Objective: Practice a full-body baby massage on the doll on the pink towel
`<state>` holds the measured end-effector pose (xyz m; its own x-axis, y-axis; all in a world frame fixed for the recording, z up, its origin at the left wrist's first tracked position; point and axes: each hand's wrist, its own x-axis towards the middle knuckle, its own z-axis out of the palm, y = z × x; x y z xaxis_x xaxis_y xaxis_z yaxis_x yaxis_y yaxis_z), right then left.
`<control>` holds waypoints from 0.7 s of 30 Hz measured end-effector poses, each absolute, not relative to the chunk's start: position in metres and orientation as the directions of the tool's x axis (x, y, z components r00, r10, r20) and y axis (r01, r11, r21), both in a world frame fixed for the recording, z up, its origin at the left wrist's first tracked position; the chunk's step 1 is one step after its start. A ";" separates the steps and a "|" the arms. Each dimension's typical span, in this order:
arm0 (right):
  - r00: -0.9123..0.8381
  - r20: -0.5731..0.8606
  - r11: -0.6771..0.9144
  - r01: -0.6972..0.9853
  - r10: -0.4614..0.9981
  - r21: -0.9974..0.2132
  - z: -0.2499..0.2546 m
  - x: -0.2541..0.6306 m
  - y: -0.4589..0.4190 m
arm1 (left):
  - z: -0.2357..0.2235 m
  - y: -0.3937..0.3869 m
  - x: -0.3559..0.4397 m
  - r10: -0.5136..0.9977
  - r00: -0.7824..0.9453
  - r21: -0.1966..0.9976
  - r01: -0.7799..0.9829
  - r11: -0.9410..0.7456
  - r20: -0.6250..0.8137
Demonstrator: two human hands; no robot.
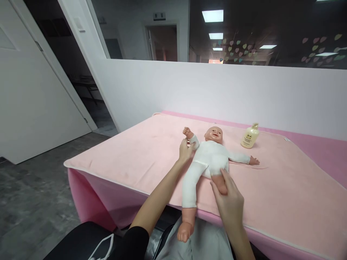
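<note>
A baby doll (210, 159) in a white bodysuit lies on its back on a pink towel (141, 155), head toward the wall. My left hand (185, 151) grips the doll's raised arm at the white sleeve. My right hand (229, 200) is closed around the doll's bare thigh near the table's front edge. The doll's other leg, in a white legging, hangs over the front edge with its bare foot (184, 231) below the tabletop. Its far arm stretches out to the right.
A pale yellow pump bottle (249, 136) stands on the towel right of the doll's head. A white wall with a dark window runs behind the pink table (325, 151). An open doorway and grey floor lie to the left.
</note>
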<state>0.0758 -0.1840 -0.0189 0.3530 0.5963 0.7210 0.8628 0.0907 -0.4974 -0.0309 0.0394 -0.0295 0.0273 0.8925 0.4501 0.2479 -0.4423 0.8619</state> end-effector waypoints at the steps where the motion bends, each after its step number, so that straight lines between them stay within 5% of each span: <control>1: 0.338 0.703 0.101 0.858 0.626 -0.503 -0.011 0.077 -0.166 | -0.028 0.035 -0.030 0.848 0.102 0.788 0.324 -0.523 0.521; 5: 0.293 0.648 0.104 0.859 0.703 -0.501 0.004 0.075 -0.133 | -0.026 0.024 -0.027 0.688 0.350 0.542 0.433 -0.721 0.635; 12: 0.371 0.728 0.032 0.880 0.577 -0.474 -0.050 0.054 -0.240 | -0.030 0.046 -0.030 0.927 -0.029 0.914 0.181 -0.363 0.374; 16: 0.367 0.725 0.007 0.890 0.582 -0.456 -0.065 0.058 -0.268 | -0.026 0.047 -0.034 0.954 -0.090 0.956 0.104 -0.276 0.285; 19: 0.340 0.726 0.048 0.889 0.597 -0.456 -0.049 0.067 -0.241 | -0.023 0.035 -0.030 0.884 0.010 0.842 0.298 -0.450 0.468; 21: 0.335 0.730 0.074 0.882 0.595 -0.465 -0.030 0.070 -0.209 | -0.022 0.026 -0.026 0.763 0.230 0.641 0.428 -0.637 0.604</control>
